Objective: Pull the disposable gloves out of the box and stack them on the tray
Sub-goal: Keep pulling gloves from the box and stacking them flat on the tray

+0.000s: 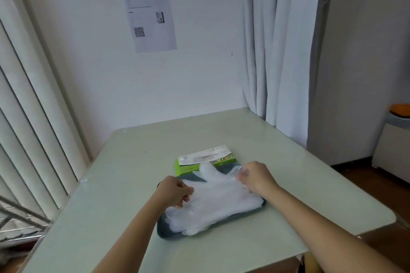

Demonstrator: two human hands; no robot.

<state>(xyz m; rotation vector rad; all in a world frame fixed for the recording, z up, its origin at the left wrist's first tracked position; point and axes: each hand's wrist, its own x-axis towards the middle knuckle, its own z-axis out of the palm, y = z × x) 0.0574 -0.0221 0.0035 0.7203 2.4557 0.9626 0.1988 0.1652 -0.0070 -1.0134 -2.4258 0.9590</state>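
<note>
Pinching a glove (214,185), left hand (175,191) and right hand (255,177) spread it over the stacked tray (163,229); box (199,158) at twelve o'clock probably holds more

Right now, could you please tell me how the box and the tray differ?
The box is green and white; the tray is dark grey. The box stands taller; the tray is shallow and open. The tray, nearer, carries the gloves; the box lies behind it. Both sit on the table.
</note>
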